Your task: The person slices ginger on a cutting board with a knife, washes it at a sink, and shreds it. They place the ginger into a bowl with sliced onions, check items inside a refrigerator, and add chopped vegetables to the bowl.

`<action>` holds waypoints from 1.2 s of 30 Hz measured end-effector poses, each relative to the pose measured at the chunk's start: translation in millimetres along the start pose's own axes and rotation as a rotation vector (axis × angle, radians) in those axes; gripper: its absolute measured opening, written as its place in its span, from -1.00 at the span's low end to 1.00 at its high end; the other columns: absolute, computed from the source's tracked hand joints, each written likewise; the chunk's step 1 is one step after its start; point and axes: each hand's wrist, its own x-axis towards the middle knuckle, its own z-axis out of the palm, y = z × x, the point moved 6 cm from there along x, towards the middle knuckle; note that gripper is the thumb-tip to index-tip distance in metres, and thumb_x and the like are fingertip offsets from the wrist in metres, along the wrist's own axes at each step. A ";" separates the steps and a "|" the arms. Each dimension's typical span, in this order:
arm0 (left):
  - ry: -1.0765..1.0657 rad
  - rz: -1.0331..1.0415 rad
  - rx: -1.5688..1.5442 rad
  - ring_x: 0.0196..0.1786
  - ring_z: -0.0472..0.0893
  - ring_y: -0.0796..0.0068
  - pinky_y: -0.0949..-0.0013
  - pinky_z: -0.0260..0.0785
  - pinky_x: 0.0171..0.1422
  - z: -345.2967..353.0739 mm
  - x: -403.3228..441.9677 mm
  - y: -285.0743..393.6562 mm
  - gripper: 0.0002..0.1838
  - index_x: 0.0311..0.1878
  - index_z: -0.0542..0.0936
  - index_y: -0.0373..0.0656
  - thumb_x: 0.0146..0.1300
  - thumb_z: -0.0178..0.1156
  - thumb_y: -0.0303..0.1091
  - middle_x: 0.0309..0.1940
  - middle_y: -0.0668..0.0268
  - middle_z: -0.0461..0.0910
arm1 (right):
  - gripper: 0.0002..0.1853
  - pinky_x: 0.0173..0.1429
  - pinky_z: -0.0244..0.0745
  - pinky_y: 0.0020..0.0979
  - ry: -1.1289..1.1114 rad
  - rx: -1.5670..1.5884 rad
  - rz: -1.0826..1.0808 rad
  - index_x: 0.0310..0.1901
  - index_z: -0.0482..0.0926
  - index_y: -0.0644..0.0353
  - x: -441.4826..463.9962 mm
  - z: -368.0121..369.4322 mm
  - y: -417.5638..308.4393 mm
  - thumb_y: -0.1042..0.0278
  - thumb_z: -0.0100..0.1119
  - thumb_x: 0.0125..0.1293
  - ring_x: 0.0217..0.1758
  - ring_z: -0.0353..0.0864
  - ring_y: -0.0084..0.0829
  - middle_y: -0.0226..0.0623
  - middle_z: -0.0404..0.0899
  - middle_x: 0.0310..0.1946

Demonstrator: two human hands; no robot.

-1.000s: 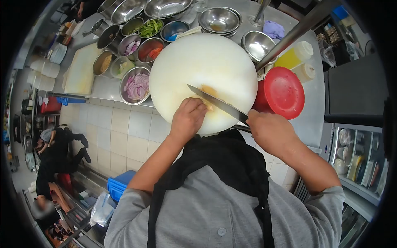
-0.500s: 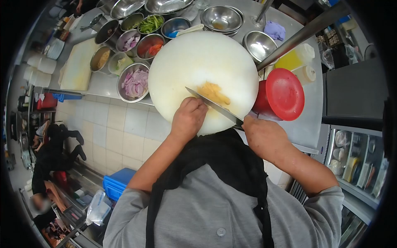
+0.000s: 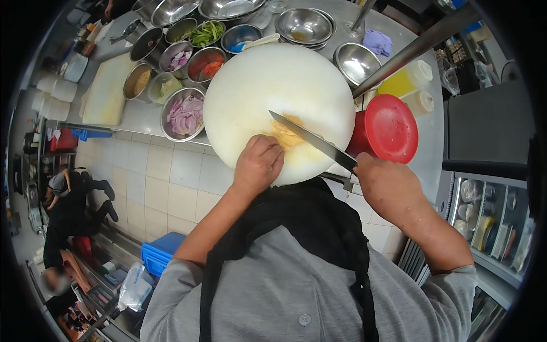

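Note:
A round white cutting board [image 3: 256, 80] carries a small pile of thin yellow slices [image 3: 286, 140], perhaps ginger. My right hand [image 3: 390, 183] is wrapped round the handle of a kitchen knife [image 3: 312, 138]. Its blade lies slantwise over the pile, tip pointing away to the upper left. My left hand [image 3: 260, 162] rests at the near left of the board, fingers curled together, fingertips against the edge of the yellow slices. What lies under those fingers is hidden.
A steel bowl of sliced onion [image 3: 185, 115] stands left of the board, with several small containers behind it. To the right are a red plate [image 3: 391, 128], a steel bowl [image 3: 356, 62] and a slanting metal post [image 3: 419, 48]. Another person [image 3: 74, 199] is far left.
The knife and my right hand have moved to the right and the blade now crosses over the yellow slices. My left hand has barely moved. The slices look more spread towards my left fingers.

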 end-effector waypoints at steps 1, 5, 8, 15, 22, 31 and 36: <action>0.000 -0.009 -0.014 -0.16 0.62 0.16 0.22 0.53 -0.06 0.6 1.3 -0.4 -0.82 -0.30 0.69 -0.25 -0.02 0.43 -0.57 -0.25 0.20 0.64 | -0.81 -0.34 0.56 -0.04 -0.002 -0.012 -0.008 -0.28 0.45 0.24 -0.1 0.7 1.5 0.29 0.11 0.42 -0.43 0.68 0.00 -0.05 0.62 -0.53; 0.009 -0.004 0.012 -0.16 0.61 0.18 0.23 0.52 -0.07 4.6 11.2 5.5 -0.84 -0.31 0.69 -0.25 -0.01 0.41 -0.57 -0.25 0.21 0.64 | -0.91 -0.34 0.59 -0.08 -0.066 -0.070 -0.005 -0.22 0.49 0.24 -1.1 0.7 3.8 0.46 0.09 0.26 -0.41 0.70 -0.07 -0.11 0.65 -0.49; -0.002 0.038 0.036 -0.15 0.60 0.20 0.24 0.51 -0.06 15.8 14.7 7.0 -0.85 -0.31 0.69 -0.25 0.00 0.40 -0.56 -0.24 0.23 0.64 | -0.92 -0.35 0.60 -0.11 -0.065 -0.100 -0.043 -0.24 0.49 0.24 -2.1 -1.9 3.9 0.45 0.10 0.27 -0.42 0.71 -0.08 -0.12 0.65 -0.49; -0.027 0.023 0.108 -0.12 0.59 0.19 0.22 0.49 0.00 21.0 12.4 10.9 -0.88 -0.30 0.69 -0.28 0.04 0.37 -0.55 -0.23 0.23 0.65 | -0.91 -0.36 0.60 -0.12 -0.127 -0.154 -0.053 -0.26 0.49 0.24 3.0 -0.3 7.0 0.42 0.13 0.27 -0.42 0.72 -0.10 -0.13 0.65 -0.51; -0.042 0.029 0.118 -0.10 0.60 0.17 0.21 0.50 0.01 21.6 13.0 10.9 -0.88 -0.30 0.69 -0.30 0.05 0.36 -0.56 -0.23 0.21 0.65 | -0.90 -0.35 0.59 -0.09 -0.088 -0.093 -0.089 -0.19 0.47 0.25 14.4 31.8 12.5 0.46 0.04 0.29 -0.40 0.71 -0.06 -0.10 0.64 -0.50; -0.029 0.023 0.124 -0.09 0.61 0.18 0.22 0.51 0.04 22.4 11.8 11.2 -0.88 -0.29 0.70 -0.27 0.06 0.37 -0.54 -0.23 0.23 0.65 | -0.87 -0.28 0.60 -0.04 -0.134 -0.018 -0.037 -0.17 0.48 0.29 4.6 6.0 7.5 0.51 0.01 0.27 -0.35 0.71 -0.02 -0.05 0.66 -0.44; -0.032 0.019 0.118 -0.08 0.61 0.18 0.23 0.51 0.04 20.2 14.0 11.8 -0.88 -0.29 0.70 -0.26 0.05 0.37 -0.55 -0.23 0.23 0.65 | -0.86 -0.27 0.59 -0.03 -0.132 -0.006 -0.065 -0.16 0.49 0.30 15.6 29.0 4.3 0.52 0.01 0.27 -0.34 0.71 -0.02 -0.03 0.67 -0.42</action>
